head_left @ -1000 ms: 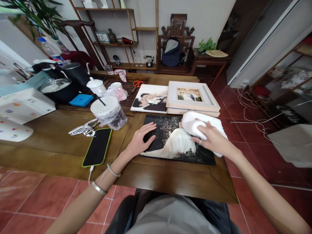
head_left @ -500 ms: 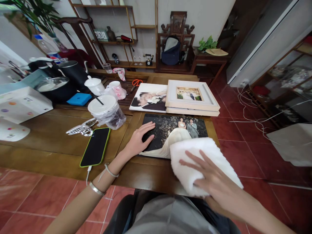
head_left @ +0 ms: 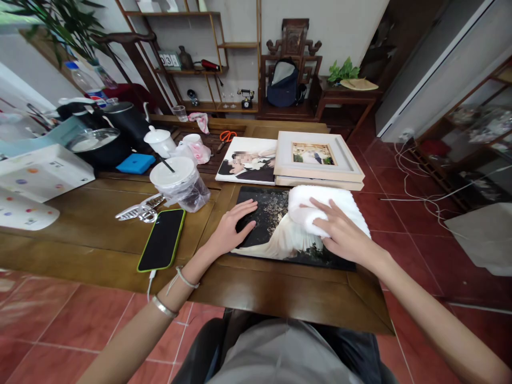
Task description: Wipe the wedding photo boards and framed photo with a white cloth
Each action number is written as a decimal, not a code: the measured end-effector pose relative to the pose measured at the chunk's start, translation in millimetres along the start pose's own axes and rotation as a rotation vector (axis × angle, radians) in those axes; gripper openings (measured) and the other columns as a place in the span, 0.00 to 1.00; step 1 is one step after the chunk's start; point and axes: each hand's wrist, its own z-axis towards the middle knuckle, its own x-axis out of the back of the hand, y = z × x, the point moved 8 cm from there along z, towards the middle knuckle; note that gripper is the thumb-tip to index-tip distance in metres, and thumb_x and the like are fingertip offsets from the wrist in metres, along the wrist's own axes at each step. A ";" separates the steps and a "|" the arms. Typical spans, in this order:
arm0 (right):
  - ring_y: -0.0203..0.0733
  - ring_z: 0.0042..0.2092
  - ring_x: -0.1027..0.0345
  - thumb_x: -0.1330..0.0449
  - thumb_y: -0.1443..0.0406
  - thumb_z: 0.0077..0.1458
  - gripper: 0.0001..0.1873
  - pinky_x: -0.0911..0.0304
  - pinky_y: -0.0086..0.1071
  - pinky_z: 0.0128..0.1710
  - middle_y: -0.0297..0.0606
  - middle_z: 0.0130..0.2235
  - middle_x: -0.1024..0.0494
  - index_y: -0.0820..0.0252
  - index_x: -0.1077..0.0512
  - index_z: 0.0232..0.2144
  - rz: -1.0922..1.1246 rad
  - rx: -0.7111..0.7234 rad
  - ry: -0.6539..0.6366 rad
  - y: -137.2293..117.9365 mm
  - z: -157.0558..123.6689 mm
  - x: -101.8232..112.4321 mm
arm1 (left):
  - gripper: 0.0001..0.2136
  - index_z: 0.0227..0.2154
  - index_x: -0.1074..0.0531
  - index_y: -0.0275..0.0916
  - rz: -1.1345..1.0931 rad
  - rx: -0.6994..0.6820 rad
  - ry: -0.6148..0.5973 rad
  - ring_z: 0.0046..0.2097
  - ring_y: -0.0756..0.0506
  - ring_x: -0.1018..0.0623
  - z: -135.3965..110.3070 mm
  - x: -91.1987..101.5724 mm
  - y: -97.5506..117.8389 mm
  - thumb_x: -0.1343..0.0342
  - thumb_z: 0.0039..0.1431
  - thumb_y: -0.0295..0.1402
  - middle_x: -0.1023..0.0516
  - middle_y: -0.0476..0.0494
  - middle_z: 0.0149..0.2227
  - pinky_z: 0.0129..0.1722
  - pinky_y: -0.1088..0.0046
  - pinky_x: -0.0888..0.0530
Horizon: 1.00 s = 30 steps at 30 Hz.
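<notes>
A dark photo print (head_left: pixel 269 217) of a figure in a white gown lies flat on the wooden table (head_left: pixel 100 224) in front of me. My left hand (head_left: pixel 232 226) rests flat on the print's left edge, fingers stretched out. My right hand (head_left: pixel 339 232) presses a folded white towel (head_left: pixel 316 207) onto the upper right part of the print, fingers spread over the cloth. The towel hides the figures at the top of the picture.
A white framed picture (head_left: pixel 316 159) and another print (head_left: pixel 248 161) lie just behind. A green-cased phone (head_left: pixel 162 240) on a cable, a metal clip (head_left: pixel 138 211), a lidded plastic cup (head_left: pixel 179 184), a teapot, black pots and boxes fill the left side. Orange scissors (head_left: pixel 226 136) lie farther back.
My right hand with the towel swept from the print's top down to its near right corner, then returned up onto the top right. My left hand stayed on the left edge.
</notes>
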 end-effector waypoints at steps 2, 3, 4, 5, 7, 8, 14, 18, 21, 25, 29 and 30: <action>0.55 0.67 0.66 0.50 0.79 0.37 0.19 0.64 0.64 0.61 0.43 0.63 0.41 0.60 0.31 0.32 -0.020 -0.007 0.029 7.1 9.1 -2.7 | 0.17 0.52 0.31 0.38 -0.001 0.001 0.001 0.61 0.42 0.34 -0.5 0.0 -0.7 0.48 0.60 0.31 0.29 0.38 0.56 0.61 0.57 0.37; 0.56 0.67 0.66 0.50 0.79 0.36 0.19 0.65 0.66 0.61 0.42 0.63 0.41 0.60 0.30 0.31 -0.030 -0.011 0.045 9.6 12.4 -3.8 | 0.17 0.52 0.31 0.38 0.000 0.001 0.000 0.61 0.42 0.34 -0.9 0.0 -1.0 0.48 0.60 0.31 0.29 0.38 0.56 0.61 0.57 0.37; 0.57 0.67 0.67 0.50 0.79 0.36 0.19 0.67 0.67 0.60 0.41 0.63 0.41 0.60 0.29 0.31 -0.041 -0.014 0.059 11.4 14.9 -4.7 | 0.17 0.52 0.31 0.38 0.001 0.000 -0.001 0.61 0.42 0.34 -1.2 0.0 -1.2 0.48 0.60 0.32 0.29 0.38 0.56 0.61 0.56 0.37; 0.57 0.67 0.67 0.49 0.78 0.36 0.19 0.68 0.68 0.60 0.41 0.63 0.41 0.60 0.29 0.31 -0.051 -0.015 0.068 12.3 16.5 -5.6 | 0.17 0.52 0.31 0.38 0.002 -0.001 -0.002 0.61 0.42 0.34 -1.5 -0.1 -1.3 0.48 0.61 0.32 0.29 0.38 0.56 0.61 0.56 0.37; 0.59 0.67 0.66 0.48 0.77 0.38 0.18 0.69 0.68 0.59 0.43 0.63 0.42 0.61 0.27 0.32 -0.076 -0.013 0.071 12.2 17.8 -7.4 | 0.17 0.52 0.31 0.39 0.002 0.000 -0.007 0.61 0.42 0.34 -1.7 -0.4 -1.4 0.48 0.61 0.32 0.29 0.39 0.56 0.61 0.56 0.37; 0.60 0.67 0.65 0.48 0.77 0.38 0.18 0.69 0.69 0.59 0.43 0.64 0.43 0.61 0.27 0.32 -0.090 -0.011 0.065 11.4 17.6 -8.2 | 0.17 0.52 0.31 0.39 0.001 0.000 -0.009 0.61 0.42 0.34 -1.6 -0.6 -1.3 0.48 0.61 0.32 0.29 0.39 0.56 0.61 0.56 0.37; 0.61 0.66 0.64 0.48 0.76 0.41 0.19 0.63 0.68 0.58 0.44 0.65 0.46 0.61 0.27 0.37 -0.140 0.002 0.025 5.8 14.1 -9.8 | 0.17 0.53 0.31 0.41 -0.008 0.012 -0.006 0.61 0.41 0.34 -0.6 -0.2 -1.2 0.49 0.61 0.33 0.29 0.40 0.56 0.60 0.53 0.37; 0.61 0.66 0.64 0.48 0.76 0.43 0.18 0.60 0.67 0.58 0.45 0.65 0.46 0.61 0.27 0.37 -0.150 -0.004 0.015 5.2 14.3 -9.6 | 0.17 0.52 0.31 0.40 -0.015 0.013 -0.008 0.61 0.41 0.35 -1.0 -0.8 -1.2 0.49 0.61 0.33 0.29 0.40 0.56 0.61 0.54 0.37; 0.61 0.66 0.63 0.47 0.76 0.44 0.17 0.59 0.67 0.58 0.45 0.65 0.46 0.61 0.27 0.36 -0.149 -0.008 0.002 4.7 15.1 -9.5 | 0.17 0.52 0.32 0.40 -0.014 0.012 -0.004 0.61 0.41 0.35 -1.2 -1.3 -1.2 0.49 0.61 0.33 0.29 0.40 0.56 0.61 0.55 0.38; 0.61 0.66 0.63 0.48 0.76 0.44 0.16 0.60 0.66 0.58 0.46 0.64 0.44 0.62 0.27 0.35 -0.118 -0.014 -0.017 0.6 12.1 -9.1 | 0.17 0.53 0.32 0.39 -0.009 0.009 -0.009 0.61 0.42 0.35 -1.2 -1.6 -1.0 0.49 0.62 0.32 0.30 0.39 0.56 0.61 0.55 0.38; 0.59 0.67 0.65 0.48 0.76 0.42 0.18 0.64 0.65 0.60 0.44 0.64 0.45 0.61 0.27 0.35 -0.017 0.003 -0.045 -17.6 -1.7 -8.9 | 0.16 0.53 0.32 0.40 -0.006 0.019 -0.014 0.61 0.42 0.35 -1.5 -1.4 -1.8 0.49 0.62 0.32 0.30 0.39 0.56 0.61 0.55 0.38; 0.58 0.67 0.65 0.48 0.76 0.42 0.18 0.65 0.65 0.60 0.44 0.65 0.45 0.61 0.26 0.35 0.009 0.010 -0.054 -25.0 -6.9 -8.9 | 0.16 0.53 0.32 0.40 -0.004 0.024 -0.016 0.61 0.42 0.35 -1.6 -1.6 -2.2 0.49 0.62 0.32 0.30 0.40 0.56 0.61 0.54 0.38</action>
